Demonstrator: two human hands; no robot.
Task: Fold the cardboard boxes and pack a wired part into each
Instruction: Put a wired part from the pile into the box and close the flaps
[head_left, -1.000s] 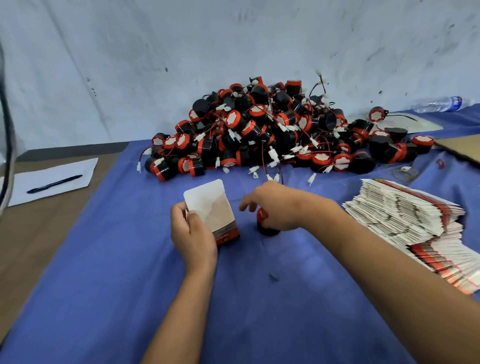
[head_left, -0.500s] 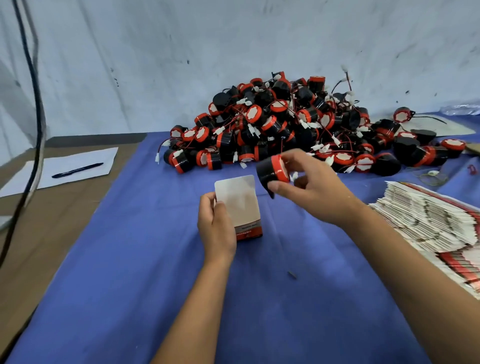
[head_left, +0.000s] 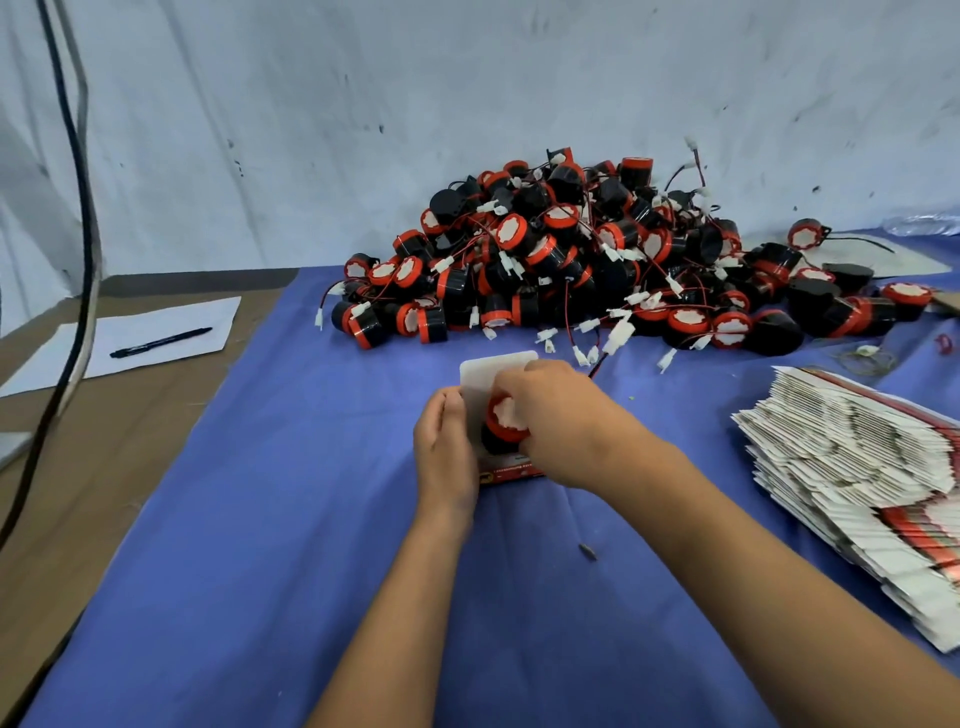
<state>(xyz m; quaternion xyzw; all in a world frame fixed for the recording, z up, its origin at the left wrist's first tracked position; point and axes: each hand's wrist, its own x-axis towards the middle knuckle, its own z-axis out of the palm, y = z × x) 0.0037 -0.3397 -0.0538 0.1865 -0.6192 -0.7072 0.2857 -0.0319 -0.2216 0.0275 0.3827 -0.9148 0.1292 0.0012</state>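
Observation:
A small folded cardboard box (head_left: 511, 470), white with a red band, stands on the blue cloth at the middle, its white lid flap (head_left: 480, 371) raised behind. My left hand (head_left: 444, 441) grips the box's left side. My right hand (head_left: 558, 421) holds a black and red wired part (head_left: 505, 428) at the box's open top, partly inside it; a red wire trails out past my knuckles. A big pile of the same black and red parts (head_left: 597, 260) lies behind. Flat unfolded boxes (head_left: 857, 467) are stacked at the right.
The blue cloth (head_left: 311, 571) covers the table; bare brown table (head_left: 78, 467) shows at the left with a white sheet and a black pen (head_left: 161, 342). A black cable (head_left: 85, 208) hangs at the far left. A grey wall stands close behind.
My right hand lifted a wired part from the cloth, carried it up, then brought it down into the open top of the box. My left hand kept hold of the box.

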